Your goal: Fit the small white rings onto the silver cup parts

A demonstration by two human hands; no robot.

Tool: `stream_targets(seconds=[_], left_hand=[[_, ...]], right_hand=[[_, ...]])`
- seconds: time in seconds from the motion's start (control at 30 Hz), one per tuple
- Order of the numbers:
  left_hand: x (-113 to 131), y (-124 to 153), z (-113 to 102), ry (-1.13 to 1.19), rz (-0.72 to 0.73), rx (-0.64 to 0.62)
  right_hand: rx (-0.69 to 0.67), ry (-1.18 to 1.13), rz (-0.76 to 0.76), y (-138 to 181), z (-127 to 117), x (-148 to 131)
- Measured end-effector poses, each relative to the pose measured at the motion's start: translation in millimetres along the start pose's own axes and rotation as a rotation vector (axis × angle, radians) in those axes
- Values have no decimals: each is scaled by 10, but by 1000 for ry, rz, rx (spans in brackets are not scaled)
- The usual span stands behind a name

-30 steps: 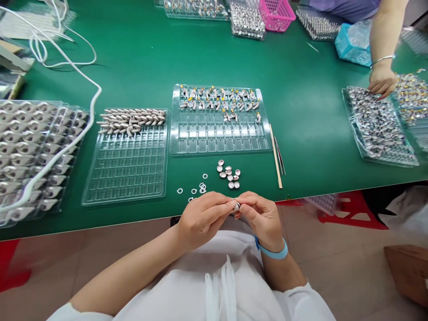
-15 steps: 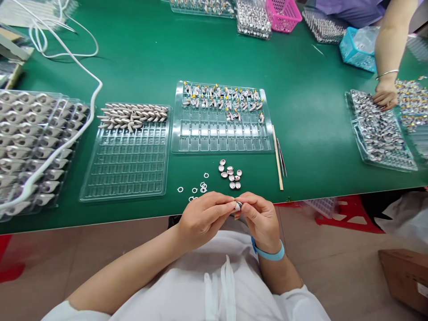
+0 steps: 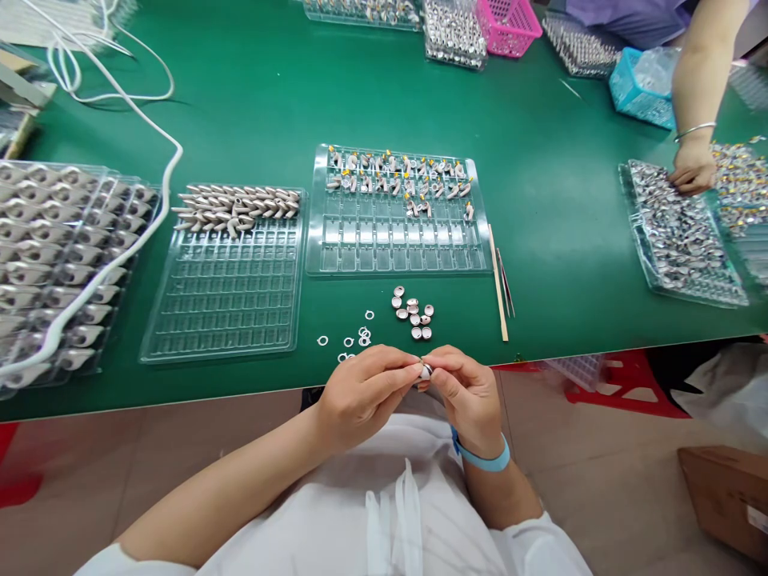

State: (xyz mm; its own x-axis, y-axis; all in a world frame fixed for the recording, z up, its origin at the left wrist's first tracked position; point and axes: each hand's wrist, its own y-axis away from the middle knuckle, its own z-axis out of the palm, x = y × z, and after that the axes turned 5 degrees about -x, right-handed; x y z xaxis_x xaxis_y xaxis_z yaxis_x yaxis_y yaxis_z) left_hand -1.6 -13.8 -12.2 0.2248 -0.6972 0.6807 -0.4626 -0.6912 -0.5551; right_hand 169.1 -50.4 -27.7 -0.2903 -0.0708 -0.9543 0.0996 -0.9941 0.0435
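Observation:
My left hand and my right hand meet fingertip to fingertip at the table's near edge, both pinched on one small silver cap. Just beyond them on the green mat lie several loose silver caps and several small white rings. Farther back is a clear tray with small grey parts in its top rows. A second clear tray to the left carries a row of grey shells along its far edge.
A wooden stick and tweezers lie right of the middle tray. Stacked trays of grey shells and a white cable fill the left. Another person's hand rests on a tray of silver parts. Pink and blue baskets stand far back.
My hands stay pinched on the cap at the table edge with only slight finger movement. The view shifted a little. The other person's hand moved slightly along the right tray.

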Motion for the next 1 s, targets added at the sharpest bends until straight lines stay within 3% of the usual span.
stream_targets(seconds=[0.5,1.0], left_hand=[[-29,38,3,16,18,-22],[-33,69,16,7,-1,-1]], right_hand=[[-28,91,-54,46,-22,-18],[-63,363,-202,60,-51,-29]])
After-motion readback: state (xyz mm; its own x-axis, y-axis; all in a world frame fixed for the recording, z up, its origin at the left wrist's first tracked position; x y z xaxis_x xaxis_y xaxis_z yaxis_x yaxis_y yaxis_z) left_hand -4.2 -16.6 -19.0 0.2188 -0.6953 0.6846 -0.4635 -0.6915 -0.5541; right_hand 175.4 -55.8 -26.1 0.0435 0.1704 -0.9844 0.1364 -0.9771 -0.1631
